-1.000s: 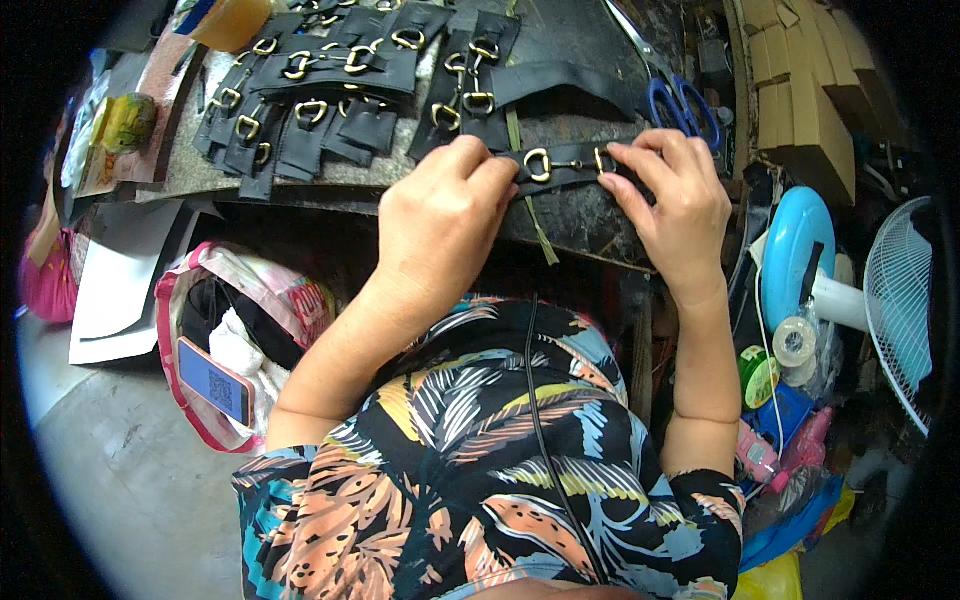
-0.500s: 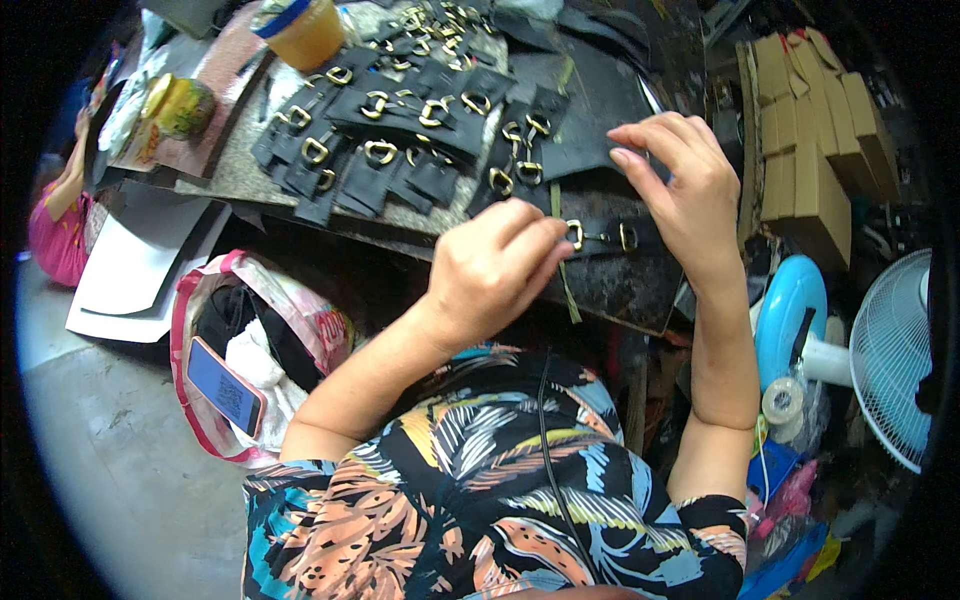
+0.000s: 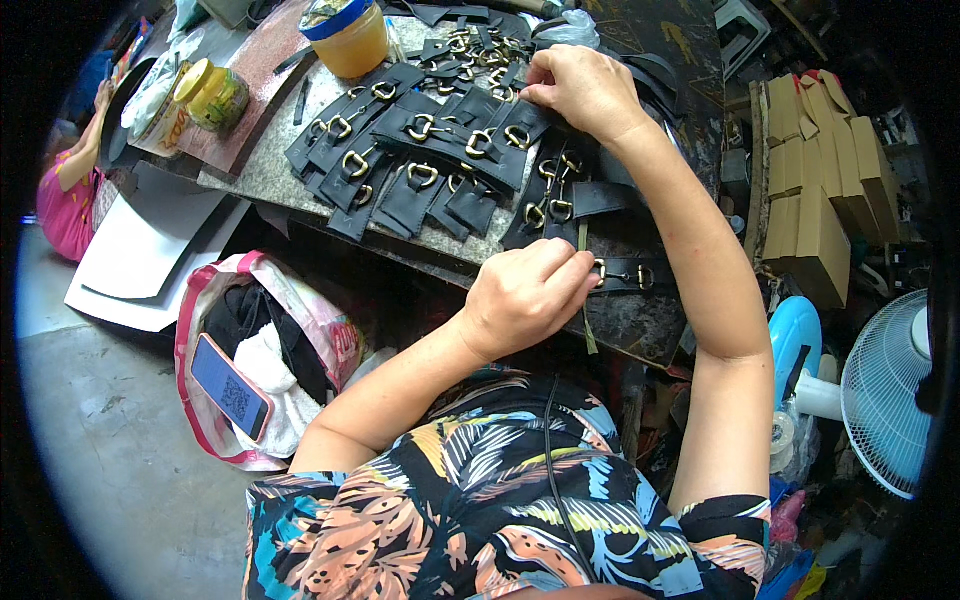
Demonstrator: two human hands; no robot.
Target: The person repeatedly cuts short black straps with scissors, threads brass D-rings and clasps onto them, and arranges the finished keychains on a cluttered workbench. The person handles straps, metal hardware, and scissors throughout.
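Note:
My left hand (image 3: 528, 296) is closed on the end of a black leather strap with a brass buckle (image 3: 628, 275) at the near edge of the worktable (image 3: 262, 172). My right hand (image 3: 585, 92) reaches to the far part of the table, fingertips pressed on a black strap piece (image 3: 530, 120) in a pile of similar ones. Many black leather straps with gold D-rings (image 3: 415, 160) lie fanned across the table between the two hands.
A lidded jar of yellow glue (image 3: 348, 35) and a smaller yellow jar (image 3: 212, 95) stand at the far left. A bag (image 3: 262, 350) holding a phone (image 3: 230, 387) sits on the floor. Cardboard boxes (image 3: 810, 190) and a white fan (image 3: 885, 395) stand at right. Another person (image 3: 70, 195) sits far left.
My right hand left the buckled strap and reached away to the far pile. My left hand stayed on the strap. The view tilted, so the table sits lower in frame.

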